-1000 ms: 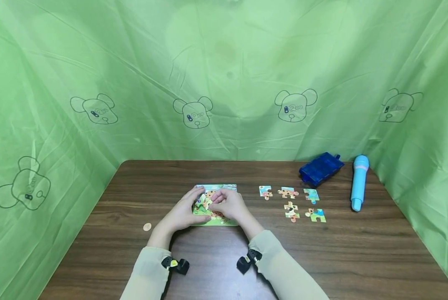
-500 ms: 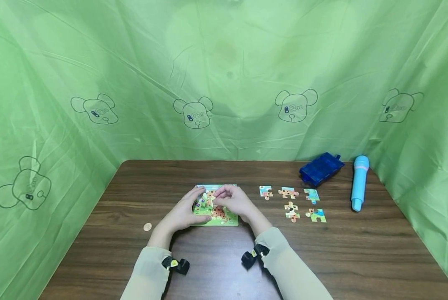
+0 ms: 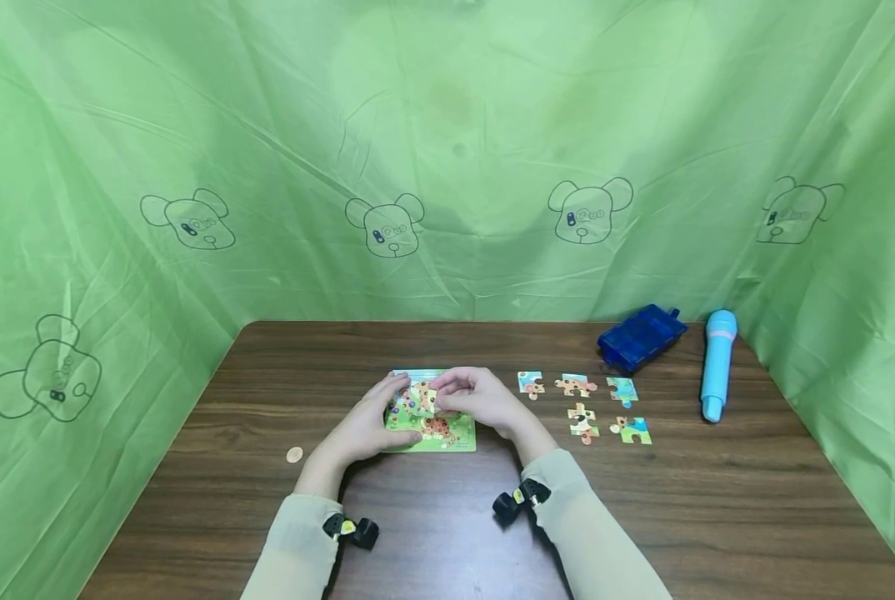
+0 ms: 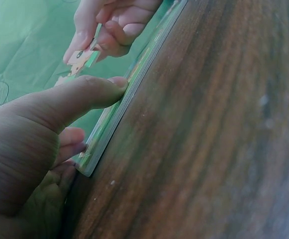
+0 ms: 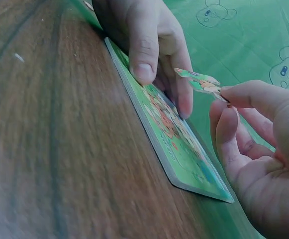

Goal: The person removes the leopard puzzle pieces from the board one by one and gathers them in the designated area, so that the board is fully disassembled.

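A puzzle board [image 3: 458, 439] with a cartoon picture lies on the table before me. My left hand [image 3: 368, 421] rests over its left side; the thumb presses the near edge and the fingers stretch toward the far edge. Just above the board, my right hand [image 3: 485, 402] pinches a jigsaw piece [image 5: 204, 84] between thumb and fingertips. In the right wrist view the piece is tilted and apart from the board. Its lower end is hidden by the fingertips. The left wrist view shows the left thumb [image 4: 102, 91] at the board's edge.
Several loose jigsaw pieces [image 3: 584, 423] lie right of the board on the brown table [image 3: 267, 533]. Behind them are a blue translucent box [image 3: 642, 337] and a light blue toy microphone [image 3: 717, 367]. A small round disc [image 3: 294, 454] lies at the left. Green cloth [image 3: 447, 167] hangs behind.
My right hand has drawn back slightly to the right with the jigsaw piece, uncovering more of the board's picture. The left hand has stayed where it was.
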Tool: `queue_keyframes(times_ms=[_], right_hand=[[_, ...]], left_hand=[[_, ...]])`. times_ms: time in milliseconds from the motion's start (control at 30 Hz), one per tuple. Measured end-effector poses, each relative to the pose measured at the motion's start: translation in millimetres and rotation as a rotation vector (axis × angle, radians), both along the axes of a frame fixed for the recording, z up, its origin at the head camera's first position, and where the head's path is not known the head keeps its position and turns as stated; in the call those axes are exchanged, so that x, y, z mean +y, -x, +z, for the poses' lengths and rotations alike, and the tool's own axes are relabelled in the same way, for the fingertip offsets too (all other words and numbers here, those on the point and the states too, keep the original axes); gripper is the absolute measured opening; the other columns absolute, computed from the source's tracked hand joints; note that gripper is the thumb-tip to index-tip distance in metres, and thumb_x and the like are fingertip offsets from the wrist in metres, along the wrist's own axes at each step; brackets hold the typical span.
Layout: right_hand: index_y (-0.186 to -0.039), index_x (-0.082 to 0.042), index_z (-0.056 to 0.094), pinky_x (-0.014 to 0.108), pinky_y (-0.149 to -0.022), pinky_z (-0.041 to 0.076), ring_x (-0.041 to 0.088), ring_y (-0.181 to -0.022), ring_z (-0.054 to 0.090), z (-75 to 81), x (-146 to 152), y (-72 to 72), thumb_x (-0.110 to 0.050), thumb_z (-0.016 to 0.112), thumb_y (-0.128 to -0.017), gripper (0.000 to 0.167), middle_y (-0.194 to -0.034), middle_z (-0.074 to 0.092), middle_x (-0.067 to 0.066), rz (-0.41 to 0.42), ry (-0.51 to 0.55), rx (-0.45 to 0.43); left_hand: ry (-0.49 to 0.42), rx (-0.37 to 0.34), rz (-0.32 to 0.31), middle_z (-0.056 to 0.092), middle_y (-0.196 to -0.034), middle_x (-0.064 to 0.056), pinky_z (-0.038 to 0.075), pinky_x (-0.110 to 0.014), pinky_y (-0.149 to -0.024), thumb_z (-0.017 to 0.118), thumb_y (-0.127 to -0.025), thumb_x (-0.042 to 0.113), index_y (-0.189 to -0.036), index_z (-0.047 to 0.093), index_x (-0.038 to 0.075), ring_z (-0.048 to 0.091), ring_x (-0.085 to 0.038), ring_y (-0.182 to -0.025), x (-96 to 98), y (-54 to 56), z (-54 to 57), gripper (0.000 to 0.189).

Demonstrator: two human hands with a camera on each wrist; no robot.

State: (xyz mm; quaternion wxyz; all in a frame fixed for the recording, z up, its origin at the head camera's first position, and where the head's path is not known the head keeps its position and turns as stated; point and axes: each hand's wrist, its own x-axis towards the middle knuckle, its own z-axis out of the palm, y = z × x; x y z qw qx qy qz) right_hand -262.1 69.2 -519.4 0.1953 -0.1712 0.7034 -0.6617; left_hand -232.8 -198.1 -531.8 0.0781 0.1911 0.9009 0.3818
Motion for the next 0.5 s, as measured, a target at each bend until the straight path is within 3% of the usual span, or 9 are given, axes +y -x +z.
queue_keyframes(times_ms=[300,500], right_hand=[[-0.133,0.008,0.071,0.035,-0.094,0.064,0.02,-0.099,0.078,-0.1,10,2.3,-0.002,0.078,-0.096,0.039,-0.109,0.081,0.014,-0.002,-0.015,0.027],[-0.13,0.009,0.074,0.039,-0.093,0.065,0.021,-0.098,0.077,-0.7,13,3.9,0.0,0.076,-0.096,0.035,-0.107,0.082,0.012,0.003,-0.02,0.049]], left_hand=[[0.007,0.009,-0.003,0.035,-0.177,-0.011,0.026,-0.063,-0.13,0.094,-0.085,0.045,-0.168,0.043,0.008,0.018,-0.034,-0.168,-0.1,0.6,-0.9,0.104],[0.005,0.003,-0.003,0.034,-0.177,-0.01,0.026,-0.063,-0.13,0.094,-0.085,0.046,-0.168,0.042,0.009,0.018,-0.034,-0.168,0.0,0.4,-1.3,0.104]])
